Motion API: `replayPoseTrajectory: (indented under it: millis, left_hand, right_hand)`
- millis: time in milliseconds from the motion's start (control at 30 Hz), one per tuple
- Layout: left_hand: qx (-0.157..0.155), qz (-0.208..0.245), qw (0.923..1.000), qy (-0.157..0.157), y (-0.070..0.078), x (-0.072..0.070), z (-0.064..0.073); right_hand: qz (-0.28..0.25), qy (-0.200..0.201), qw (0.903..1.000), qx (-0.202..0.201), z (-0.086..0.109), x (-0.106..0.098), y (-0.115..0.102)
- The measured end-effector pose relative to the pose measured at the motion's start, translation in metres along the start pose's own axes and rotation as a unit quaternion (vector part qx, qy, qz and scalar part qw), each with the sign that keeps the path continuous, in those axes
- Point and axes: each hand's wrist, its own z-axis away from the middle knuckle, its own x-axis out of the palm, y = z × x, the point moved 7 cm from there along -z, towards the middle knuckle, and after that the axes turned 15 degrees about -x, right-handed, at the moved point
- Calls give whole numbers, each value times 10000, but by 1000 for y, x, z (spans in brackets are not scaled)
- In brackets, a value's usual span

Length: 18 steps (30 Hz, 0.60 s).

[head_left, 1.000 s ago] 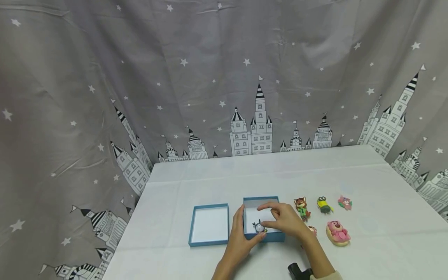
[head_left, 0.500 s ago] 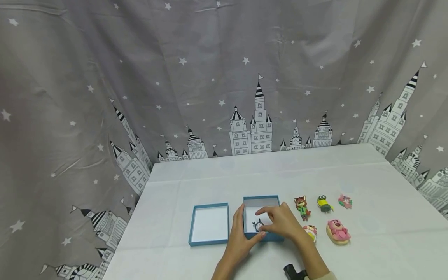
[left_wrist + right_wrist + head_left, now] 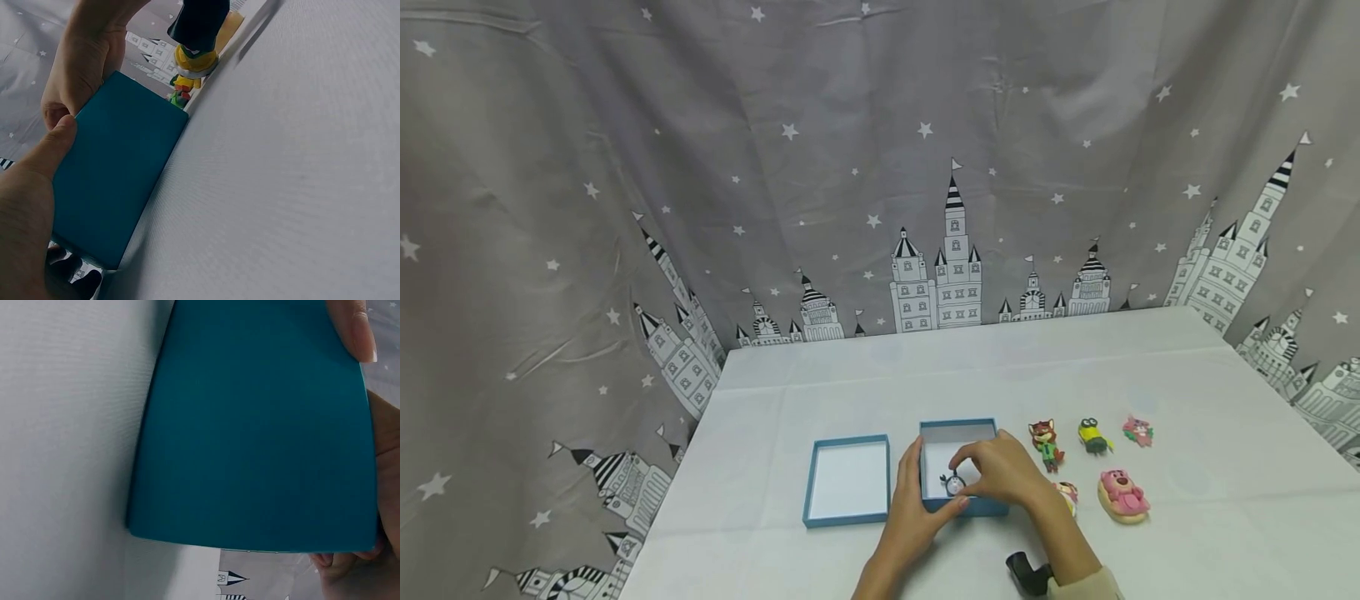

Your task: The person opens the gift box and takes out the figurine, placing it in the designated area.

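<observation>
A blue open-topped box (image 3: 988, 507) with a white inside stands in the middle of the table. My left hand (image 3: 912, 510) grips it by the left side and front, with the thumb (image 3: 62, 128) on the front rim in the left wrist view. Inside, near the front wall, is a small dark-and-white figurine (image 3: 953, 485) with ear-like tips. My right hand (image 3: 1009, 475) reaches over the right side and pinches the figurine between index finger and thumb. Both wrist views mostly show the box's outer front wall (image 3: 256, 437), which hides the figurine there.
Left of the box lies a shallow blue-rimmed lid (image 3: 848, 483), white side up. To the right lie a fox figurine (image 3: 1047, 446), a yellow figurine (image 3: 1094, 437), a pink flower-like piece (image 3: 1138, 431), a pink bear (image 3: 1124, 496) and a partly hidden figurine (image 3: 1067, 495).
My right index finger has come down onto the figurine's top, closing the gap to the thumb. The right forearm has shifted slightly left, uncovering a figurine beside it. My left hand keeps its grip.
</observation>
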Motion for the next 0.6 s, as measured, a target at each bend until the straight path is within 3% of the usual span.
replayPoseTrajectory:
  millis: [600]
  left_hand:
    - [17, -23, 10000, 24, 2, -1, 0]
  right_hand:
    - [267, 32, 9996, -63, -2, 1, -1]
